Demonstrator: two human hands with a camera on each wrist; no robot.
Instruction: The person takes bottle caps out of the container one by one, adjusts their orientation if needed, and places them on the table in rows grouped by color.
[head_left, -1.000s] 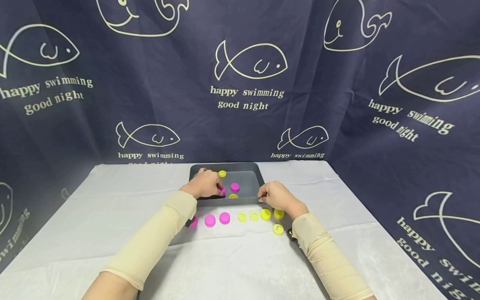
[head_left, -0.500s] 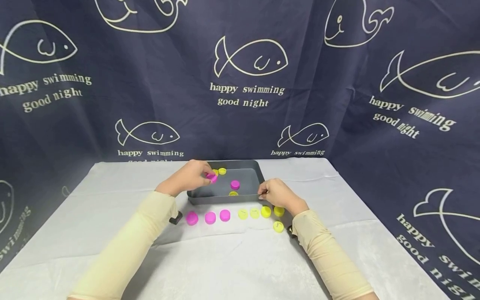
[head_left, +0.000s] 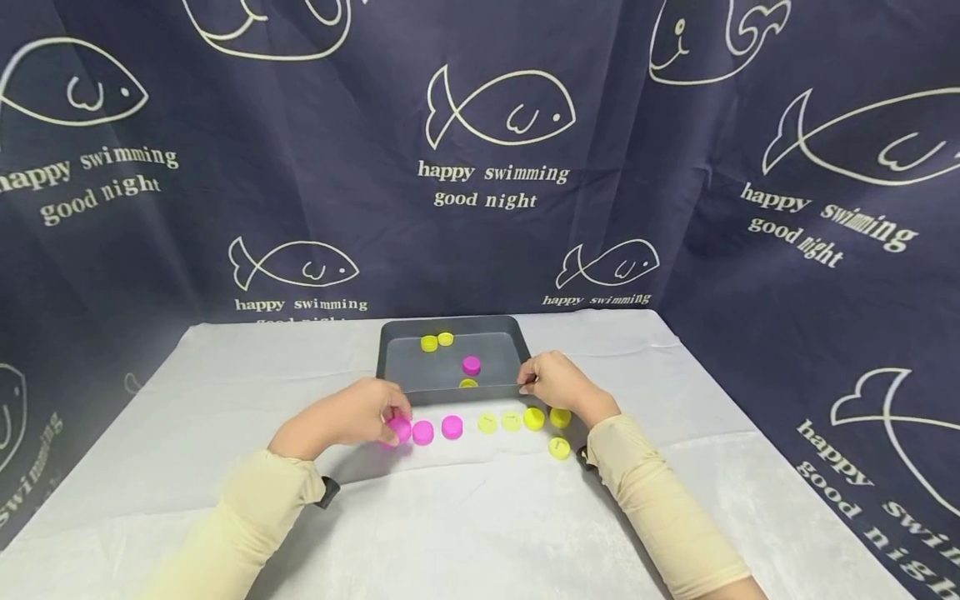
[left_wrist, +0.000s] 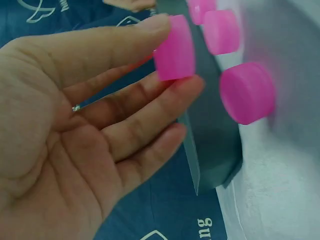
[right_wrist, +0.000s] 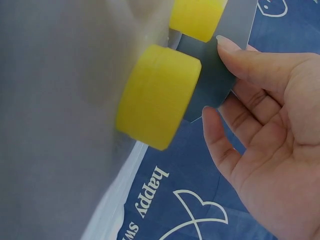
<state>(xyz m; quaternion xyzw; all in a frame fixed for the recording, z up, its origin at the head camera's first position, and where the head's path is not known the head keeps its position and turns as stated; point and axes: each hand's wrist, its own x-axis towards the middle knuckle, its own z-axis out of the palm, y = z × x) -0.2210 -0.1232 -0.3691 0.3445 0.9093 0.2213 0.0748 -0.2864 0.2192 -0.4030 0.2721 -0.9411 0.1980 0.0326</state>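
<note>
- A yellow round plastic cap (head_left: 558, 447) lies front right.
- The left hand (head_left: 348, 414) pinches a magenta round plastic cap (left_wrist: 175, 47), faces roughly level, above the leftmost of three magenta caps (head_left: 452, 427).
- Four yellow caps (head_left: 511, 421) continue that row.
- The right hand (head_left: 558, 383) pinches a grey rectangular tray's (head_left: 423, 367) near right corner; the tray's long axis runs left to right.

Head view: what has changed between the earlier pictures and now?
The left hand has carried a round pink plastic cap out of the dark grey rectangular tray, toward the person, to the left end of the row of pink caps, still pinched. The right hand still holds the tray's near edge; the round yellow caps stayed put.
</note>
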